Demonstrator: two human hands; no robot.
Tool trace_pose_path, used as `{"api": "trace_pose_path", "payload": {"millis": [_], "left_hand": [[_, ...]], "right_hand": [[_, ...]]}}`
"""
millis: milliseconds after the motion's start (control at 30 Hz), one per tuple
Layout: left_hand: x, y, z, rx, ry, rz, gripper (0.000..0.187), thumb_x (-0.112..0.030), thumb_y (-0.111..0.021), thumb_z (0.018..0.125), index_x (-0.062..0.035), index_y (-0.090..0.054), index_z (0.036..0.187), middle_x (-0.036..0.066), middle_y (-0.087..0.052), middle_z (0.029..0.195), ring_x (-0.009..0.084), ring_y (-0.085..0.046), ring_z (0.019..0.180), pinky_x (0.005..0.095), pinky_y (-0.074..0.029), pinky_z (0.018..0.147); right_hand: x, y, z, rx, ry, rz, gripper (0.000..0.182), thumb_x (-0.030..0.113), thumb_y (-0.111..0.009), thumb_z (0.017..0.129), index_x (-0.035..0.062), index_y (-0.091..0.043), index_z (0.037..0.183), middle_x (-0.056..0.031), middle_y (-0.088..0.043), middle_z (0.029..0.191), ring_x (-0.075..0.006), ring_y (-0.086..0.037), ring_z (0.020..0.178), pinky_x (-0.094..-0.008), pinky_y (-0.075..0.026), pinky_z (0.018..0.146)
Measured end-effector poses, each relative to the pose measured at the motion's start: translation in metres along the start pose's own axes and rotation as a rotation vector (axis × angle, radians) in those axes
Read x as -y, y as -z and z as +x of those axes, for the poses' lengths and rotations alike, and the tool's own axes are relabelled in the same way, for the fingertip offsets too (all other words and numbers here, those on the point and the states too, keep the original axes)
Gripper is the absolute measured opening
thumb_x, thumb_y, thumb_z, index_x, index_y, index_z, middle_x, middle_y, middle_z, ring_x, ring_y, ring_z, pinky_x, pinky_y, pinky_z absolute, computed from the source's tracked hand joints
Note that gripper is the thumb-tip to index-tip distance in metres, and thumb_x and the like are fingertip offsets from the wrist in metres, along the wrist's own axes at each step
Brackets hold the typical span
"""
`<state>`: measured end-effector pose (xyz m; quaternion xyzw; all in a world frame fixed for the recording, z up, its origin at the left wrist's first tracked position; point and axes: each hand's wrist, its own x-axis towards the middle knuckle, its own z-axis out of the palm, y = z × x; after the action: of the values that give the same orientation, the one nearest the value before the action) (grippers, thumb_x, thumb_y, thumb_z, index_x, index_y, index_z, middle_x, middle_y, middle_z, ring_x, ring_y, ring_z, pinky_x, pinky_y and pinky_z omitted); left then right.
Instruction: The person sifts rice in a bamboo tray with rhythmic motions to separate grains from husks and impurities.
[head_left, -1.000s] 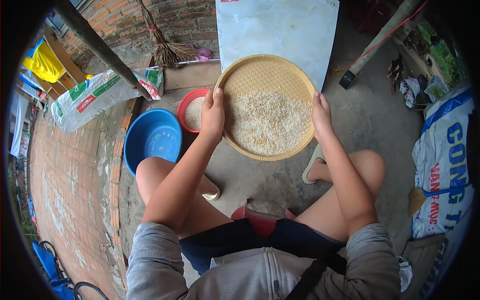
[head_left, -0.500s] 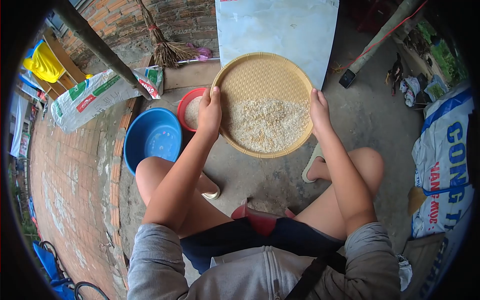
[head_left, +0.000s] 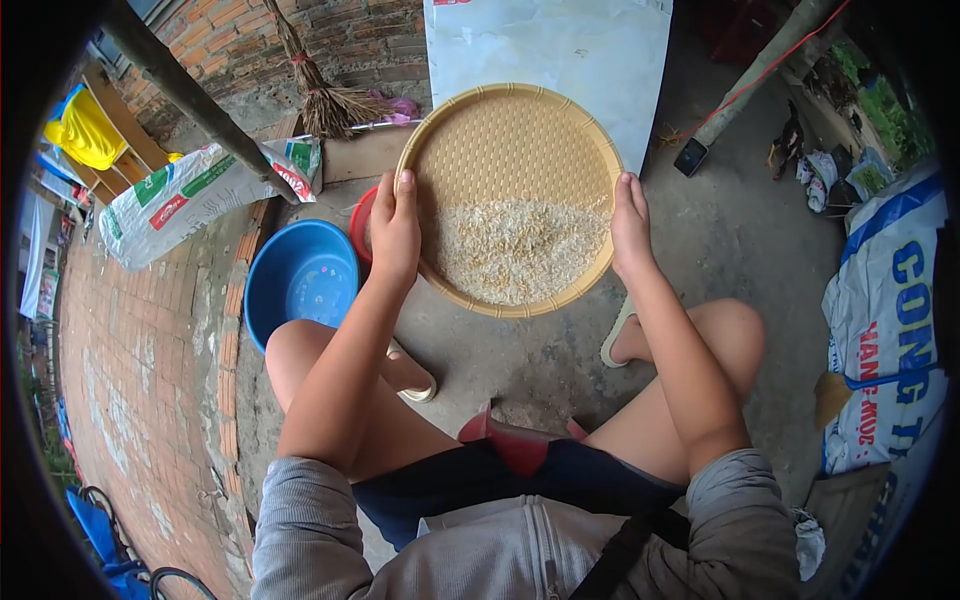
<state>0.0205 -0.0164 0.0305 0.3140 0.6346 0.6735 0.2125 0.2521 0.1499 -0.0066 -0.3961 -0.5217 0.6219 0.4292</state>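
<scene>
A round woven bamboo winnowing tray is held up in front of me, over the concrete floor. My left hand grips its left rim, thumb on top. On the opposite rim my right hand is closed, with its fingers underneath partly hidden. White rice grains mixed with yellowish husked bits lie in the near half of the tray; the woven far half shows bare. Behind my left hand, a red basin is mostly covered by the hand and tray.
A blue basin stands on the floor by my left knee. Farther off are a straw broom, a printed sack and a pale board. Wooden poles slant in at both sides. Large printed sacks lie at right.
The tray has moved slightly left, and its far edge has tipped upward, showing more of its surface. Both hands moved with it. The red basin is now more covered.
</scene>
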Motion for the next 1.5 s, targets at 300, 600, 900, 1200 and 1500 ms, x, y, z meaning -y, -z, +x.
{"api": "trace_pose_path", "payload": {"millis": [300,600,900,1200,1500], "left_hand": [[-0.005,0.006,-0.002,-0.017,0.088,0.091,0.035,-0.032,-0.043,0.098,0.0005,-0.054,0.107,0.003,-0.056,0.089,0.0109,-0.047,0.083,0.0253,-0.039,0.078],[0.009,0.012,0.002,-0.041,0.034,0.188,0.036,-0.032,-0.042,0.098,0.0013,-0.055,0.104,0.005,-0.056,0.08,0.0141,-0.05,0.076,0.0297,-0.042,0.072],[0.0,0.014,0.002,-0.09,-0.09,0.197,0.036,-0.032,-0.043,0.098,0.0018,-0.055,0.098,0.007,-0.054,0.08,0.0121,-0.045,0.077,0.0258,-0.04,0.073],[-0.007,0.011,0.001,-0.081,-0.112,0.3,0.037,-0.035,-0.044,0.097,0.0012,-0.053,0.093,0.004,-0.05,0.072,0.0114,-0.043,0.068,0.0263,-0.039,0.064],[-0.007,0.015,0.011,0.011,0.241,-0.131,0.043,-0.034,-0.047,0.096,0.0042,-0.054,0.114,0.008,-0.061,0.102,0.0138,-0.056,0.092,0.0253,-0.043,0.081]], "right_hand": [[-0.006,-0.005,-0.006,0.068,-0.002,0.003,0.043,0.036,-0.032,0.101,0.0038,-0.044,0.127,-0.0084,-0.05,0.122,-0.0159,-0.046,0.111,-0.0289,-0.033,0.097],[0.002,-0.012,-0.008,0.114,-0.076,0.031,0.042,0.034,-0.032,0.101,0.0017,-0.046,0.123,-0.009,-0.052,0.12,-0.0159,-0.049,0.109,-0.03,-0.037,0.094],[0.003,-0.023,-0.006,0.093,0.057,-0.028,0.043,0.035,-0.032,0.101,0.0022,-0.046,0.124,-0.0093,-0.053,0.119,-0.0165,-0.049,0.11,-0.0292,-0.036,0.094],[0.01,-0.02,-0.013,0.032,-0.068,0.023,0.041,0.034,-0.031,0.101,0.0039,-0.046,0.124,-0.009,-0.051,0.123,-0.0163,-0.047,0.116,-0.0294,-0.034,0.097],[0.014,-0.018,-0.019,0.068,-0.191,0.061,0.042,0.036,-0.036,0.1,0.0027,-0.047,0.124,-0.0083,-0.053,0.12,-0.0157,-0.049,0.113,-0.0322,-0.039,0.096]]}}
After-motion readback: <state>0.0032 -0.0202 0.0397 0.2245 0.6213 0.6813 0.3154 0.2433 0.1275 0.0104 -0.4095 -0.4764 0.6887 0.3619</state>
